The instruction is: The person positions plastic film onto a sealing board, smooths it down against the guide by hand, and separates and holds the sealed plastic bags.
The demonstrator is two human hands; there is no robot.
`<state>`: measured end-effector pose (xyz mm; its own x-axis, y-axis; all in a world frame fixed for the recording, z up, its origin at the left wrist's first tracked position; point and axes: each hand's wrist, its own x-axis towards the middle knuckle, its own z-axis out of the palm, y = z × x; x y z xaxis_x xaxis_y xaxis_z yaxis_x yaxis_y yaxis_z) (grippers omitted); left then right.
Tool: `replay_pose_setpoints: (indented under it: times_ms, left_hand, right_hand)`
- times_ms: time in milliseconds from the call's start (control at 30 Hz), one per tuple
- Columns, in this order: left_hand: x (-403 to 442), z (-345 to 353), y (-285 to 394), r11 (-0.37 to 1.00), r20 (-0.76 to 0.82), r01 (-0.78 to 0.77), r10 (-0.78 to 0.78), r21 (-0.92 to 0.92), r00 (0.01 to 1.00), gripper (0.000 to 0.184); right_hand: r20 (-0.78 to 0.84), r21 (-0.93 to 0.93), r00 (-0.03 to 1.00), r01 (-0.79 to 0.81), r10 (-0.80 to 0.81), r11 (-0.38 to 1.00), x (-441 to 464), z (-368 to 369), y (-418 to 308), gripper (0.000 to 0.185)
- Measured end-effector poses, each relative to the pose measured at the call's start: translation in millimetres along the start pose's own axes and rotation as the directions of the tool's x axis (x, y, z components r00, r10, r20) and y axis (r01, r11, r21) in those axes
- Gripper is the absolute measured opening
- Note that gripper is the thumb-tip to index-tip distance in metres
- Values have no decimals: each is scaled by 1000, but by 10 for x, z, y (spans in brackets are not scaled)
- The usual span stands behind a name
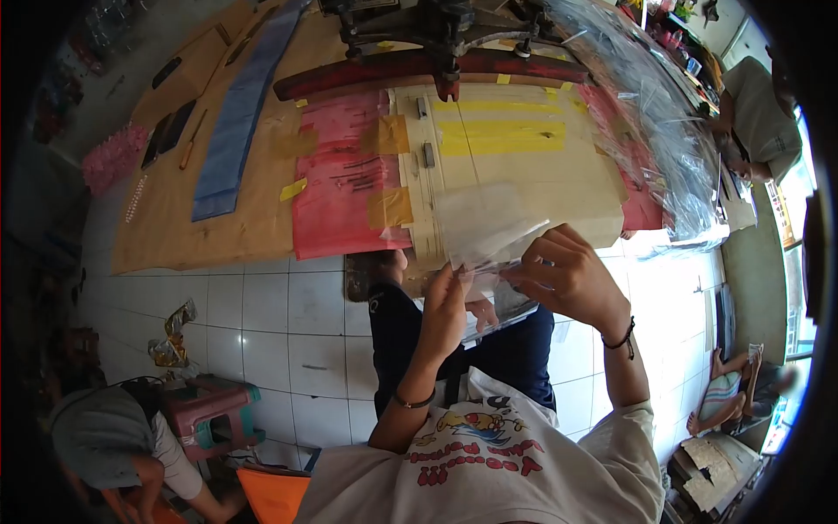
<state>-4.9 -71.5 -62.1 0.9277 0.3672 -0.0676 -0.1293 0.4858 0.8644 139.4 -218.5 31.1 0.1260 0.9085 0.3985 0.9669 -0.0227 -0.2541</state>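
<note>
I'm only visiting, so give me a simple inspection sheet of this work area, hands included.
Surface: tan tabletop, partly covered by pink sheets and yellow strips.
Job's things: clear plastic piece, its near edge in both hands.
Clutter: blue strip, slim tool, crumpled clear sheeting.
Hands: left hand and right hand each pinch the plastic.
Cables: nothing seen.
Surroundings: dark metal frame at the far side; white tiled floor; red stool at lower left; other people nearby.
</note>
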Motion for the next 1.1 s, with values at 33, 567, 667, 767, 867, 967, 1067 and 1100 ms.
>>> replay_pose_setpoints:
  times_ms: [33,567,667,767,867,967,1067,1100]
  left_hand:
    - [18,-29,-36,1000,-2,-1,1,-12,1000,43]
    - [-9,9,-28,979,-27,-87,93,182,995,24]
    - [-13,9,-13,963,7,-103,104,250,995,23]
    - [-30,53,24,977,7,-89,90,196,996,23]
    - [1,104,147,983,36,-79,74,165,997,24]
    - [150,118,215,995,49,5,-10,97,999,28]
    - [235,124,161,994,36,31,-35,104,999,32]
    - [266,109,128,992,29,25,-29,124,999,34]
  right_hand:
    - [-9,-5,1000,-21,21,1000,-38,79,16,26]
    - [-126,452,918,-283,375,846,200,34,229,60]
    - [13,663,898,-337,440,669,321,-1,170,63]
    - [-103,738,888,-233,448,633,421,38,200,51]
    - [-353,638,838,-110,417,762,547,195,360,37]
    - [-321,452,827,-294,462,842,687,173,480,30]
    - [-187,379,834,-426,519,822,741,333,669,32]
    - [-215,319,850,-405,482,857,768,399,715,33]
